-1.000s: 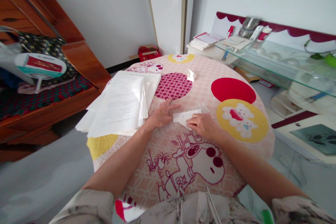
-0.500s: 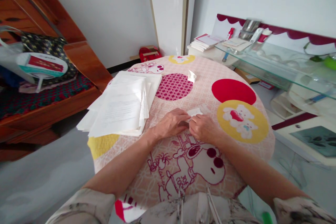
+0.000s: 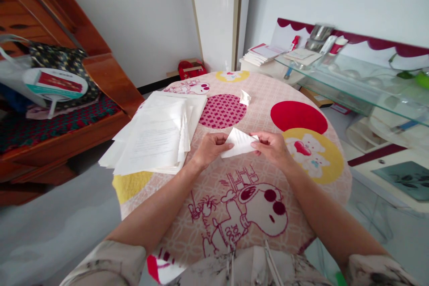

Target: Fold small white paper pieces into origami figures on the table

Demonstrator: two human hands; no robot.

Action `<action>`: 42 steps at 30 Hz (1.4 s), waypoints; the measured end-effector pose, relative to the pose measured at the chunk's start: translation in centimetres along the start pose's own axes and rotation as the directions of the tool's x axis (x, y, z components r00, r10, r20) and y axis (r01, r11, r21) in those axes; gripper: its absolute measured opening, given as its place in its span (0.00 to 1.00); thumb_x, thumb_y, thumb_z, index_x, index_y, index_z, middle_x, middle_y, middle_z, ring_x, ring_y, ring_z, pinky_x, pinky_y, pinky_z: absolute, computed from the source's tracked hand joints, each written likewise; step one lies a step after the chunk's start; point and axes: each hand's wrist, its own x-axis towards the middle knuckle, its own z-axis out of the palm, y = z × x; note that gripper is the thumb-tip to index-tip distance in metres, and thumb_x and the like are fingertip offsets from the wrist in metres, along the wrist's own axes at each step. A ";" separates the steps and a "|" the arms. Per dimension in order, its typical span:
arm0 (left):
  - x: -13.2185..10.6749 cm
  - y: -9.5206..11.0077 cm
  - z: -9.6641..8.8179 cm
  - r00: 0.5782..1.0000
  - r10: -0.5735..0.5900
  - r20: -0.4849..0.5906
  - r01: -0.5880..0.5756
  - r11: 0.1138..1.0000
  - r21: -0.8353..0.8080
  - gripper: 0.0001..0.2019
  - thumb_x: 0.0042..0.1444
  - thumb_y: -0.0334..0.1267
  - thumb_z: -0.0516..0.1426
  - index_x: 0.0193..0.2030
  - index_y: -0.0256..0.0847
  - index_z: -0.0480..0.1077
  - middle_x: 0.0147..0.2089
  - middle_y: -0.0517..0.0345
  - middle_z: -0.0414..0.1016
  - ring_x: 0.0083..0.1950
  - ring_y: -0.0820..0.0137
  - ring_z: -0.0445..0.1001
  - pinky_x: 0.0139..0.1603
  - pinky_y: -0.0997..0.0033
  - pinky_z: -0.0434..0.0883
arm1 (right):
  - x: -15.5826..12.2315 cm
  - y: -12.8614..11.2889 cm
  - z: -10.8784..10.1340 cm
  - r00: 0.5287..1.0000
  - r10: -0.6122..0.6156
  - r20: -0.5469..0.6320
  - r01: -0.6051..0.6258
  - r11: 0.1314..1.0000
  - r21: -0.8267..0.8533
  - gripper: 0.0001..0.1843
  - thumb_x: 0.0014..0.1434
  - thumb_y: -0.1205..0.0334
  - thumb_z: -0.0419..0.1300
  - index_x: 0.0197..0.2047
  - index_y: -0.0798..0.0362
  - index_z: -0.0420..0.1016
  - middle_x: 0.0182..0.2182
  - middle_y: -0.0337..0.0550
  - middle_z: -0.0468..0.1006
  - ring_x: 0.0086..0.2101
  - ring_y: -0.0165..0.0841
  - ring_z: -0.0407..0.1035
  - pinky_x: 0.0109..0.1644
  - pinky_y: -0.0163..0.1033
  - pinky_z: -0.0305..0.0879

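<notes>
A small folded sheet of white paper (image 3: 238, 143) is stretched between my two hands over the middle of the table. My left hand (image 3: 214, 146) pinches its left end between thumb and fingers. At the other end, my right hand (image 3: 271, 146) grips the right edge, thumb on the near side. Faint printed lines show on the paper's upper part. Beyond my hands lies a small folded white paper piece (image 3: 245, 97). To the left rests a stack of printed sheets (image 3: 154, 136).
A patterned cloth (image 3: 214, 196) covers the round table. On the right stands a glass shelf (image 3: 355, 85) with metal tins (image 3: 320, 33) and a pile of booklets (image 3: 261, 53). A wooden bench (image 3: 100, 76) holding a hand fan (image 3: 55, 84) is at the left.
Both hands have lifted and drawn apart, from close together on the paper to holding it by its two ends. More of the folded paper shows now. The stack stays put.
</notes>
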 end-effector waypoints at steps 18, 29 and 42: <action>-1.3 0.1 1.3 0.868 0.284 0.408 -0.496 0.448 0.743 0.12 0.61 0.24 0.55 0.46 0.40 0.76 0.47 0.52 0.78 0.50 0.64 0.77 0.53 0.63 0.75 | -1.4 -0.8 0.8 0.984 -0.042 0.171 0.167 0.530 -0.832 0.11 0.61 0.66 0.64 0.47 0.55 0.83 0.37 0.51 0.83 0.40 0.43 0.76 0.42 0.42 0.66; -1.4 0.3 1.2 0.835 0.263 0.484 -0.548 0.318 0.774 0.04 0.65 0.33 0.59 0.42 0.38 0.76 0.44 0.51 0.77 0.46 0.63 0.76 0.47 0.66 0.73 | -1.7 -0.2 1.4 0.804 -0.201 0.560 0.589 0.390 -0.707 0.05 0.67 0.67 0.61 0.40 0.57 0.79 0.40 0.52 0.78 0.44 0.41 0.69 0.47 0.44 0.66; -2.0 1.2 1.1 0.880 0.150 0.450 -0.474 0.239 0.848 0.10 0.63 0.29 0.56 0.42 0.39 0.80 0.40 0.52 0.80 0.39 0.66 0.77 0.37 0.70 0.69 | -1.7 -0.2 0.7 0.851 -0.139 0.507 0.496 0.530 -0.688 0.14 0.63 0.73 0.55 0.30 0.55 0.79 0.34 0.49 0.76 0.36 0.37 0.67 0.38 0.41 0.60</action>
